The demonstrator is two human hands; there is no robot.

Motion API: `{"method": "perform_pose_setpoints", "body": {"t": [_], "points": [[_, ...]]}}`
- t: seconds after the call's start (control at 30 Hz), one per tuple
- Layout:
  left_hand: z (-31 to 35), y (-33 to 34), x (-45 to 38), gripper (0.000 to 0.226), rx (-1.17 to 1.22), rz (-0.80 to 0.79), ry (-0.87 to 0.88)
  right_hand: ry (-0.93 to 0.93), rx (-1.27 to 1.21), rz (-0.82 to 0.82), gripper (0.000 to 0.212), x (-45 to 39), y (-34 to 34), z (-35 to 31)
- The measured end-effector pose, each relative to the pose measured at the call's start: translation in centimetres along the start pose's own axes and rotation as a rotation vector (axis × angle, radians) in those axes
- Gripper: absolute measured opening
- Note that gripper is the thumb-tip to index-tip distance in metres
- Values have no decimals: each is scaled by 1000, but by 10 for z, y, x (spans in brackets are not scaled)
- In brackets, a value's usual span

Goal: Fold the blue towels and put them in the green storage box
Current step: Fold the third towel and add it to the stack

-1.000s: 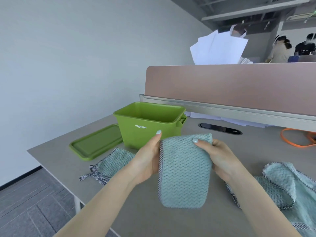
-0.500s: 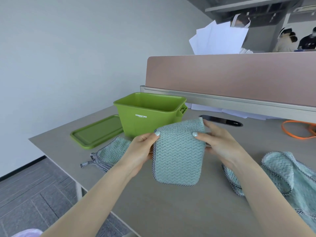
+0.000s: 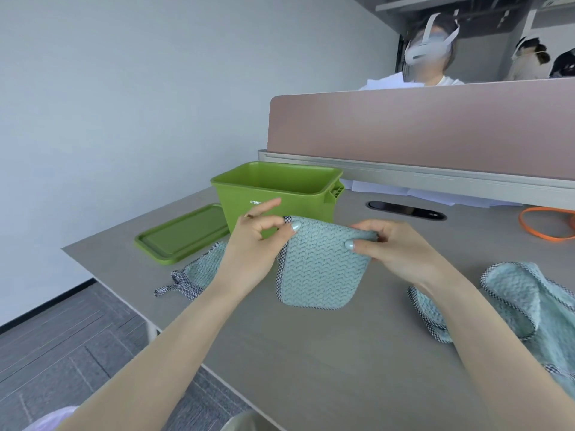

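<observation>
Flat green plastic lid (image 3: pixel 183 233): lies on the grey bench (image 3: pixel 326 353), far left, touching the box base. Loose blue waffle-weave towel with checked trim (image 3: pixel 194 275): spread just in front of the lid, partly hidden by the left forearm. Green plastic storage box (image 3: pixel 277 189): open, upright, behind the hands; white lettering "STORA…" readable, remainder covered by fingers. Left hand (image 3: pixel 255 244): thumb and fingers pinch the top left corner of the folded blue towel (image 3: pixel 320 269). Right hand (image 3: pixel 395 250): grips its top right edge. Folded towel hangs between both hands, in front of the box. Crumpled blue towels (image 3: pixel 513 303): heaped at right. Orange cord loop (image 3: pixel 547 223): far right.
</observation>
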State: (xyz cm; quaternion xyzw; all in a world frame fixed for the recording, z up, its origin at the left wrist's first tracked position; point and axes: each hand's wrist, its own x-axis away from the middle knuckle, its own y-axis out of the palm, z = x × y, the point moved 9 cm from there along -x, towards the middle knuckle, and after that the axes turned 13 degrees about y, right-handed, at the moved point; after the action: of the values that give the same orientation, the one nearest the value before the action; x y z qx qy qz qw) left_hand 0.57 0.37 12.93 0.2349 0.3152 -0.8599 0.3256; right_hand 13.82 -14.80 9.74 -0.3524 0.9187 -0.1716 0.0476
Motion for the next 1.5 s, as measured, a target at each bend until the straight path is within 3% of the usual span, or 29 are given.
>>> {"method": "perform_pose_setpoints", "body": {"t": [0.13, 0.3, 0.47, 0.67, 0.73, 0.9, 0.97, 1.1, 1.2, 1.5], "points": [[2, 11, 3, 32, 135, -37, -11, -17, 44, 31, 2, 2, -7, -2], [-6, 26, 3, 23, 458, -8, -217, -26, 18, -3, 16, 0, -8, -3], [-15, 44, 2, 13, 709, -30, -383, 109, -323, -46, 31, -5, -4, 15], [-28, 50, 10, 13, 617, -94, -402, 256, -575, 31, 26, -11, 0, 33], [-35, 48, 12, 12, 606, -48, -432, 345, -603, 55, 34, -14, 8, 46], [-54, 32, 11, 10, 553, 121, -465, 444, -503, -202, 53, -15, 57, 56], [-64, 24, 12, 9, 531, 193, -487, 445, -518, -196, 60, -12, 63, 56], [-82, 14, 21, 10, 529, 288, -534, 426, -471, -179, 41, -11, 66, 56], [-83, 14, 24, 14, 549, 262, -514, 436, -442, -205, 29, -11, 70, 57], [-42, 19, 15, 31, 653, 116, -327, 372, -610, -212, 34, -16, 64, 55]]}}
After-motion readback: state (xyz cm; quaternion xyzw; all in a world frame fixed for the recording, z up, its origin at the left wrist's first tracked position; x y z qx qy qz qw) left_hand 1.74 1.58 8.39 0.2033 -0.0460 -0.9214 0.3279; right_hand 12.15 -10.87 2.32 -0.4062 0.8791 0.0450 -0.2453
